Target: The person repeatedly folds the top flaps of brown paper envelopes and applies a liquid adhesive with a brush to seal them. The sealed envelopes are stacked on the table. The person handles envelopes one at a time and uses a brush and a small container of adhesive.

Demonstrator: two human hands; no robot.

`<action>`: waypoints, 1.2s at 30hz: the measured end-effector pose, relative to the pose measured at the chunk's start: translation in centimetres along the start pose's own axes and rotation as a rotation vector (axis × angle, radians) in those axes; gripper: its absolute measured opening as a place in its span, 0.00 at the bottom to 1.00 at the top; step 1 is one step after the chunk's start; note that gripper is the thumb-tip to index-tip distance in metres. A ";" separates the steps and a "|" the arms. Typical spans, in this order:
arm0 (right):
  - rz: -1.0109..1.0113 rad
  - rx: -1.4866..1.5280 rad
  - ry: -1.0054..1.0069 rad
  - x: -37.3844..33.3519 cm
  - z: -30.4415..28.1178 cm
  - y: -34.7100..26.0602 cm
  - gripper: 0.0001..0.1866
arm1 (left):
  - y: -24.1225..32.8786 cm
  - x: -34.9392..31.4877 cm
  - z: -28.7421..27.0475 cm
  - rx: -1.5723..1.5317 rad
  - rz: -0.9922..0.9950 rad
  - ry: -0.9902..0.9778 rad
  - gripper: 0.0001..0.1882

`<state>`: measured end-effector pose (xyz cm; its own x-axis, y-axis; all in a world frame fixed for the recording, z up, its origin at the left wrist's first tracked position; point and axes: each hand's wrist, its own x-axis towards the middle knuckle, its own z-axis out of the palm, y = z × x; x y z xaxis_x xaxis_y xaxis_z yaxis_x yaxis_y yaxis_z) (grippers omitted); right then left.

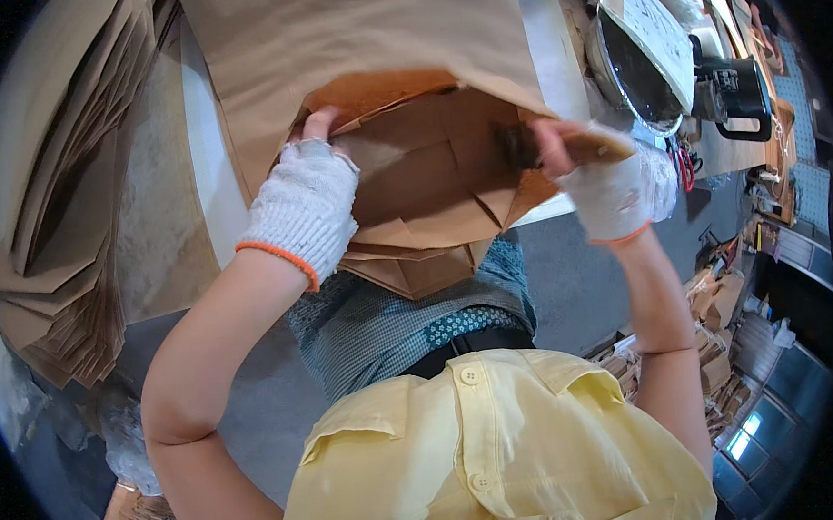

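A large brown paper bag (354, 25) lies on the table in front of me, its near end spread open with folded flaps showing. My left hand (310, 195), in a white knit glove with an orange cuff and bare fingertips, grips the bag's left edge at the opening. In my right hand (611, 172), gloved alike, is a brush (600, 147) with a wooden handle. Its dark bristles are at the right side of the opening, somewhat blurred. Whether they touch the paper I cannot tell.
A thick stack of folded brown paper bags (65, 281) stands at the left. At the far right are a metal basin (604, 53) partly covered by a pale board (645, 27), a black jug (740, 97) and a red-handled tool (686, 167). Bundled paper (715, 308) lies lower right.
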<state>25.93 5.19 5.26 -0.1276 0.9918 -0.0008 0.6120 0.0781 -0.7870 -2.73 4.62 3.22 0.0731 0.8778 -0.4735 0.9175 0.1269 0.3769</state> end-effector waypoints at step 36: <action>-0.091 -0.388 -0.061 -1.7 3.4 1.0 0.02 | 1.7 7.4 -0.8 0.318 0.196 0.014 0.17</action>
<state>24.08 3.25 2.33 -0.2337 0.9722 0.0119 0.8441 0.2090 -0.4938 -0.97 11.69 0.95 0.2562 0.8775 -0.4055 0.9624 -0.1921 0.1923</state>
